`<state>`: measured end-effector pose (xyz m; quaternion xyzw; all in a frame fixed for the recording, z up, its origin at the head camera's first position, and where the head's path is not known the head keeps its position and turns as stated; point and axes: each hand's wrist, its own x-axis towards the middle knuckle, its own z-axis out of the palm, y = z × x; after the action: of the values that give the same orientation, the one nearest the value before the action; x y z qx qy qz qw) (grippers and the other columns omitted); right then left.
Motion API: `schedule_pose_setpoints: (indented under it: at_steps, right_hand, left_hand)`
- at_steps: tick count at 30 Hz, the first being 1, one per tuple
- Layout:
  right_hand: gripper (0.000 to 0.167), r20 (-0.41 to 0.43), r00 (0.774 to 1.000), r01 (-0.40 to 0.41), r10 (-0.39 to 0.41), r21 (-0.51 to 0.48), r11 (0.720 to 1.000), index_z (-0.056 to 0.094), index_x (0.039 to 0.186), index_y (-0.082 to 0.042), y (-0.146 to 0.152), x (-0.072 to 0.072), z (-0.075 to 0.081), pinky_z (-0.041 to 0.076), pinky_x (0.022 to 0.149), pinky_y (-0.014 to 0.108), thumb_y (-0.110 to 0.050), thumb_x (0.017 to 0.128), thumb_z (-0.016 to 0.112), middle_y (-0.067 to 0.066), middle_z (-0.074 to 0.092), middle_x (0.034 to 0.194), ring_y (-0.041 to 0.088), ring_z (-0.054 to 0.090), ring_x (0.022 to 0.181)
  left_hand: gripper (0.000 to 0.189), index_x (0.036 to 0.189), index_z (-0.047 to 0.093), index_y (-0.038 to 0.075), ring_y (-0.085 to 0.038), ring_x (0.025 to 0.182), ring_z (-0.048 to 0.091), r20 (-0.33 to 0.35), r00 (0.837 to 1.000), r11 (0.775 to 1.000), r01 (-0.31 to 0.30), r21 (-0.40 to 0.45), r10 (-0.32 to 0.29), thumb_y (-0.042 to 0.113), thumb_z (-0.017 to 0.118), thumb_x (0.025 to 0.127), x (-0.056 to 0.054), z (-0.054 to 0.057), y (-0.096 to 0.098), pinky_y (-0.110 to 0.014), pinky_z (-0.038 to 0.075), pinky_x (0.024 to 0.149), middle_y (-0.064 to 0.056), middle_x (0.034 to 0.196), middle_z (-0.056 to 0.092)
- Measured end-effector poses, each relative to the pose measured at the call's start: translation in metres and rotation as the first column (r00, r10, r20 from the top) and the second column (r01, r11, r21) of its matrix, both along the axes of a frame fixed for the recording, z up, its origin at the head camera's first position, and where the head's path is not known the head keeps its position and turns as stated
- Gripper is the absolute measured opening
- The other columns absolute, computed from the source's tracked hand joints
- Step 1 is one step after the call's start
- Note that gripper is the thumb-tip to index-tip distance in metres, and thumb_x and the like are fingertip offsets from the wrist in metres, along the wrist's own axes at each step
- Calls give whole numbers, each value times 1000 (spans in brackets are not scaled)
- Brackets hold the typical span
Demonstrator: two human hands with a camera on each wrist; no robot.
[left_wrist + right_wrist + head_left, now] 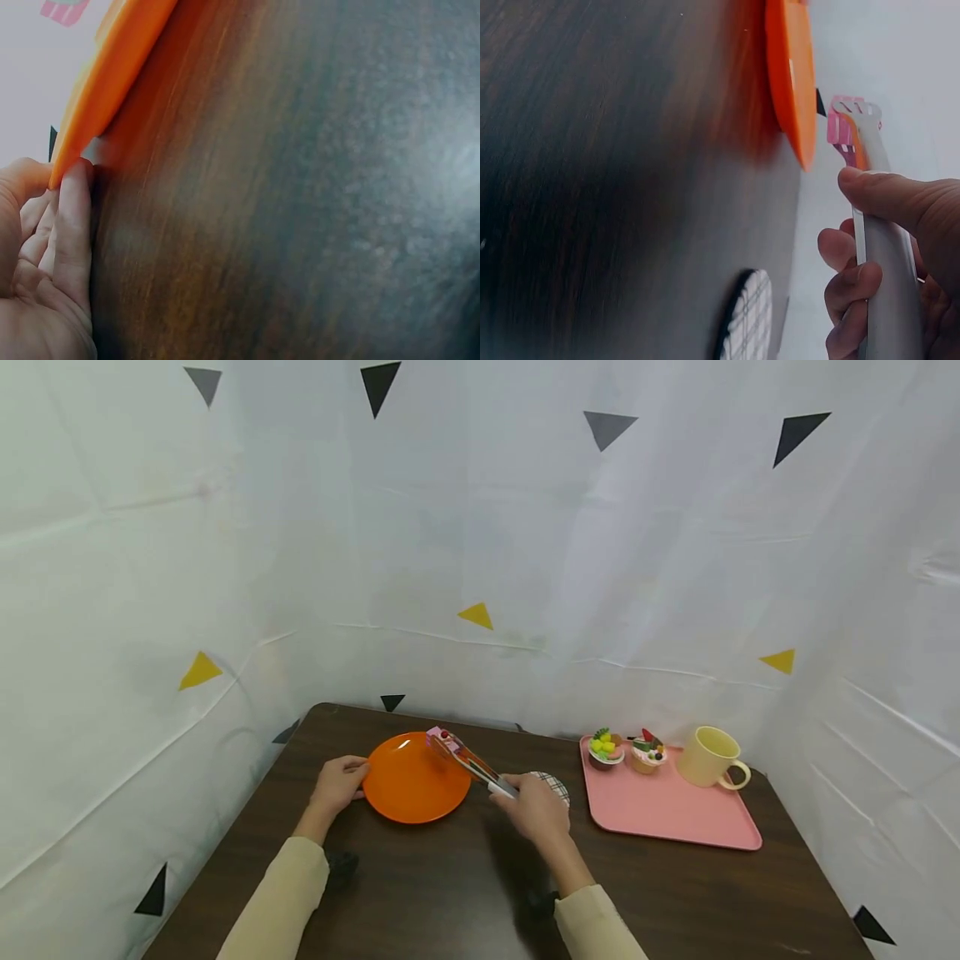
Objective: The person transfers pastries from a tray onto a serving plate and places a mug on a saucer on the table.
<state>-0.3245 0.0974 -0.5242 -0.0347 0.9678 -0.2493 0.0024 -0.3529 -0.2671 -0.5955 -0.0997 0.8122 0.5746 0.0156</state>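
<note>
Nearest the camera, cream sleeves (277,897) are stretched over a dark table (420,902); by the left hand (337,787) the near-left rim of an orange plate (416,787) is pinched, the thumb laid above and fingers set beneath; by the right hand (536,808) a pair of tongs (891,292) is gripped, the fingers being curled round the handle and the thumb pressed along it. Between the tongs' tips a small pink cake piece (434,737), topped with red, is clamped; it is held over the plate's far right part, a gap from the plate being shown in the right wrist view. Beside the right hand, a round checked mat (553,783) is partly hidden; to the right, on a pink tray (667,810), a yellow-topped cupcake (605,749), a white-topped cupcake (648,755) and a yellow mug (699,762) are lined up along the far edge, the mug's handle being turned rightward.
</note>
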Motion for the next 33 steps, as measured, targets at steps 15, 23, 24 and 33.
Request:
schedule_pose_setpoints:
  at_steps: [15, 23, 24, 33]
  right_hand:
    - [31, -20, 1000, -12, 13, 60, 998, 81, 123, -37, -14, -2, -10, 40, 51, 37, -41, 93, 84, -5, 63, 73, 20, 54, 62]
    - [35, -24, 999, -24, 25, 61, 998, 81, 126, -33, -13, -1, -13, 41, 51, 36, -40, 92, 85, -3, 67, 79, 20, 55, 63]
    - [36, -24, 999, -23, 25, 59, 998, 81, 126, -33, -13, -1, -13, 41, 51, 36, -40, 91, 86, -3, 68, 79, 20, 55, 63]
    - [51, 4, 1000, -27, 27, 29, 999, 78, 133, -33, -14, -2, -11, 41, 54, 36, -43, 85, 91, -2, 70, 85, 21, 55, 66]
  left_hand:
    - [41, 144, 63, -1, -36, 125, 69, 1, 1000, 999, -23, -29, 23, 25, 57, 113, -1, -1, 2, -31, 65, 84, -26, 143, 66]
    - [41, 144, 63, -1, -35, 124, 70, -2, 1000, 999, -16, -32, 16, 25, 56, 113, 0, -1, 1, -32, 65, 86, -26, 143, 66]
    - [41, 144, 63, -1, -34, 123, 70, -3, 1000, 999, -14, -31, 14, 25, 56, 113, 0, -1, 2, -32, 65, 86, -26, 143, 66]
    - [42, 145, 62, -2, -33, 119, 70, 11, 1000, 1000, -14, -18, 14, 26, 56, 113, -2, -2, 1, -31, 65, 84, -26, 142, 65]
